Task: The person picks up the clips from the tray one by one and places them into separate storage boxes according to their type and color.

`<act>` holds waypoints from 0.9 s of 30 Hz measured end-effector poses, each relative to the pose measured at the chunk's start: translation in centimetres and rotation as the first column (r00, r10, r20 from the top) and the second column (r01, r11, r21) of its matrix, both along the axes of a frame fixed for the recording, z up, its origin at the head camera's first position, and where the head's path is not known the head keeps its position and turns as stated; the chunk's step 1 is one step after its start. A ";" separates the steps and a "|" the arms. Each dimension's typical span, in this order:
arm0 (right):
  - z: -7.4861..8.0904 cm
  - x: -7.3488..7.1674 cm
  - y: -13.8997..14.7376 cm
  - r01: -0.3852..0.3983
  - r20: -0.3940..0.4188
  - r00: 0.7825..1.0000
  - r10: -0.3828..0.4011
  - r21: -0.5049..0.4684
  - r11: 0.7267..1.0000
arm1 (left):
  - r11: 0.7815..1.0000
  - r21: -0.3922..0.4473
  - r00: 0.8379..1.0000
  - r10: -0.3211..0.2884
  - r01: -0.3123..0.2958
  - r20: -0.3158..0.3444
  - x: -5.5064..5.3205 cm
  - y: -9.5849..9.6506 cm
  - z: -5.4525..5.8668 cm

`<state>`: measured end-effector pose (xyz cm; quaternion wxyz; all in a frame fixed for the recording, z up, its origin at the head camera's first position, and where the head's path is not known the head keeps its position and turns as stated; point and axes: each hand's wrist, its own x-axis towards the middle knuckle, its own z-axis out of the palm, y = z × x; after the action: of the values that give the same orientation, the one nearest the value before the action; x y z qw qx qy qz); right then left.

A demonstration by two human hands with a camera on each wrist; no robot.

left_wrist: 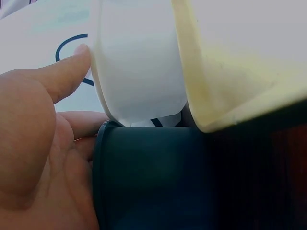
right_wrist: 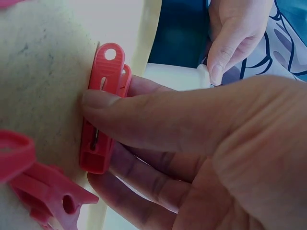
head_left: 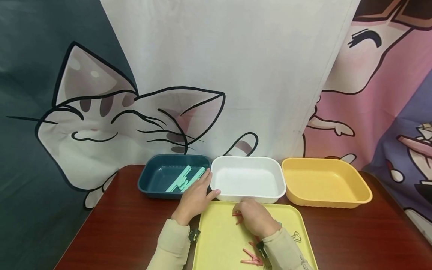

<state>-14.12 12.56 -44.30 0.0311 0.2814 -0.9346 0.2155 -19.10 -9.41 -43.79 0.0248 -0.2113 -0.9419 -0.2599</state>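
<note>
My right hand (head_left: 254,217) is low over the far part of the pale yellow tray (head_left: 214,243). Between its thumb and fingers it pinches a red clothespin (right_wrist: 108,69), clearest in the right wrist view. Another red clothespin (right_wrist: 62,191) lies close beside it on the tray. My left hand (head_left: 195,198) rests with extended fingers where the dark teal bin (head_left: 153,194) meets the white bin (head_left: 249,198). In the left wrist view its thumb lies along the white bin's rim.
Light green clips (head_left: 182,180) lie in the teal bin. A yellow bin (head_left: 324,203) stands right of the white one. Nearer on the tray are a pink clothespin (head_left: 252,258) and a binder clip (head_left: 297,236), partly beside my right sleeve. A printed cloth (head_left: 243,75) hangs behind the table.
</note>
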 end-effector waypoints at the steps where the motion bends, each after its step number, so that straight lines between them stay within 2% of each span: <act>1: 0.0 0.0 0.0 0.005 0.001 1.000 -0.005 0.004 1.000 | 1.000 0.000 1.000 0.001 -0.001 0.001 0.0 0.0 0.0; 15: 0.6 0.2 -0.5 0.075 0.027 0.997 -0.076 0.042 0.996 | 1.000 -0.004 1.000 -0.001 0.001 -0.005 0.0 -0.1 0.0; 27: 1.5 0.6 -0.6 0.064 -0.015 0.998 -0.063 0.056 0.996 | 1.000 -0.015 1.000 0.012 -0.012 0.005 0.0 -0.1 -0.1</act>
<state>-13.56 11.99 -42.77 0.0362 0.2539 -0.9485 0.1859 -19.15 -9.48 -43.86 0.0225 -0.2050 -0.9451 -0.2534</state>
